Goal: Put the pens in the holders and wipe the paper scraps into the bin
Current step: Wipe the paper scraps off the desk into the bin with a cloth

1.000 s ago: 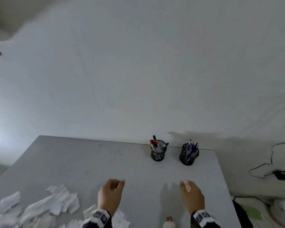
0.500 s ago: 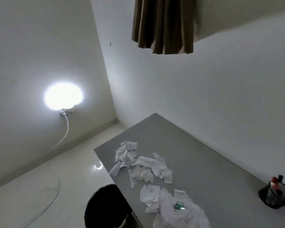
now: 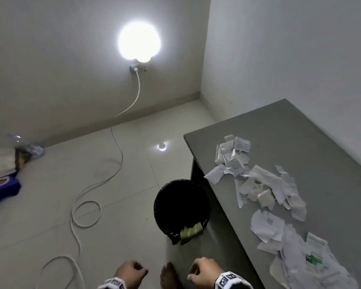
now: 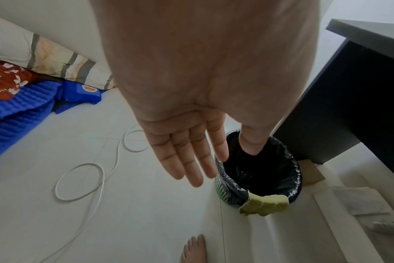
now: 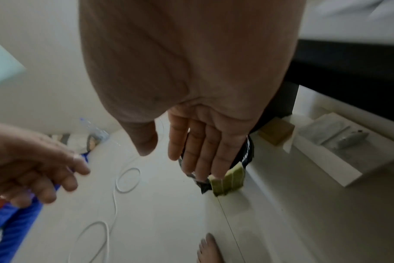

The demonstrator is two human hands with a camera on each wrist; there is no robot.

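Observation:
Torn white paper scraps (image 3: 258,184) lie scattered along the left end of the grey table (image 3: 300,138). A black bag-lined bin (image 3: 181,209) stands on the floor just beside that end, with a yellow-green cloth (image 3: 191,231) hanging over its near rim. My left hand (image 3: 130,273) and right hand (image 3: 203,270) hang empty above the floor, short of the bin. In the left wrist view the fingers (image 4: 191,160) are straight and point at the bin (image 4: 259,169). In the right wrist view the straight fingers (image 5: 202,151) cover most of the bin (image 5: 247,153). No pens or holders are in view.
A white cable (image 3: 117,163) loops across the tiled floor from a bright wall lamp (image 3: 139,41). Blue bedding (image 3: 0,188) lies at the far left. My bare foot (image 3: 169,276) stands between the hands. The table's dark side panel (image 4: 349,106) rises right of the bin.
The head view has swung left from the pen holders to the table's left end and the bin. Both hands have left the tabletop and now hang over the floor.

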